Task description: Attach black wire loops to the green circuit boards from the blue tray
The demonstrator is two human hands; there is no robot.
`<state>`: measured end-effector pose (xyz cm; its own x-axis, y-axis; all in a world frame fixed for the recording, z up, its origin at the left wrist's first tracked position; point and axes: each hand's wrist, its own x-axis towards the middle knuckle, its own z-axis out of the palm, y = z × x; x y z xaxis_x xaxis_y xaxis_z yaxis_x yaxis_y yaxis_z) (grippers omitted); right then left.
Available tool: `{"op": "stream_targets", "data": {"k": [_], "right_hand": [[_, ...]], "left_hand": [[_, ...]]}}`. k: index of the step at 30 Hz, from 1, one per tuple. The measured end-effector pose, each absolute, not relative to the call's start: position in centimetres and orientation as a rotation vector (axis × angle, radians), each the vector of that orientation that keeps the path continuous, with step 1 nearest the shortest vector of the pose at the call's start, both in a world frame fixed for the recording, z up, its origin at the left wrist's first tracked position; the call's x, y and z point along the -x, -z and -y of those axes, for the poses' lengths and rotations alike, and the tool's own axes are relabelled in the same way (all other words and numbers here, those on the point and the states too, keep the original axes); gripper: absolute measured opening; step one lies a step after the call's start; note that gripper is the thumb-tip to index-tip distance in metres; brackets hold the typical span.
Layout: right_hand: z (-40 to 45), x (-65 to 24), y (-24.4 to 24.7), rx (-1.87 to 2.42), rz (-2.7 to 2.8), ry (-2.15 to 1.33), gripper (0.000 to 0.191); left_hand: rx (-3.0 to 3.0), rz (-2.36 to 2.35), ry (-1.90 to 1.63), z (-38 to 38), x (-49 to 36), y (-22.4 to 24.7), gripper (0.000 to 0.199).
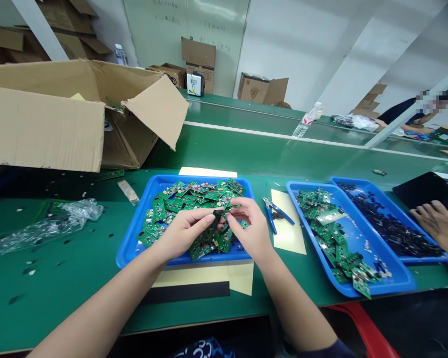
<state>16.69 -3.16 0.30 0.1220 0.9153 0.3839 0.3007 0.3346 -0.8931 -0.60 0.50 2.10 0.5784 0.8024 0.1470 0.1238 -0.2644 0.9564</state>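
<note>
Forearms (114,297) converging, left hand (184,229) beside right hand (253,231), fingers (202,225) bent

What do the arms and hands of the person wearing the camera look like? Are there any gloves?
No gloves! The left hand and right hand are bare, and I see no watch or bracelet. The left arm is bare right to the picture's edge. The right arm ends in a bit of plain dark blue sleeve.
</note>
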Motion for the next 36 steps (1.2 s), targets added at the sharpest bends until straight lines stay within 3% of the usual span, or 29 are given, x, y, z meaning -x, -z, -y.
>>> {"op": "stream_targets", "data": {"k": [3, 7, 13, 20, 26, 30, 36], "right_hand": [[3.1, -16.7, -0.2, 1.153, 1.367, -0.901, 0.034], [3.1, -16.5, -0.2, 1.131, 1.274, -1.117, 0.026], [3.1, -17.0, -0.3, 1.27, 1.477, -1.2, 0.029], [2.7, -20.4, -0.3, 1.556, 1.657, -0.982, 0.037], [2.9, -20.0, -0.7, 1.233, 1.305, -0.635, 0.027], [3.6, -18.3, -1.2, 1.104, 1.532, -0.478, 0.031], [3.7, -17.0, -1.3, 1.064, 1.739, -0.252, 0.024]], "left_hand": [[-1.686, -0.872, -0.977, -0.7, 1.0, -1.9, 0.035], [-1.611, -0.885, -1.119, -0.9, 1.4, -1.8, 0.039], [-1.248, -0.833, -1.19, -0.8, 1.3, -2.4, 0.041], [-0.915, -0.793, -1.191, -0.9, 1.8, -3.7, 0.038], [-1.002, -0.768, -1.049, -0.2, 1.3, -3.6, 0.044], [-1.198, -0.697, -0.879, 0.3, 0.8, -2.8, 0.049], [-1.464, -0.709, -0.819, 0.3, 0.5, -2.1, 0.04]]}}
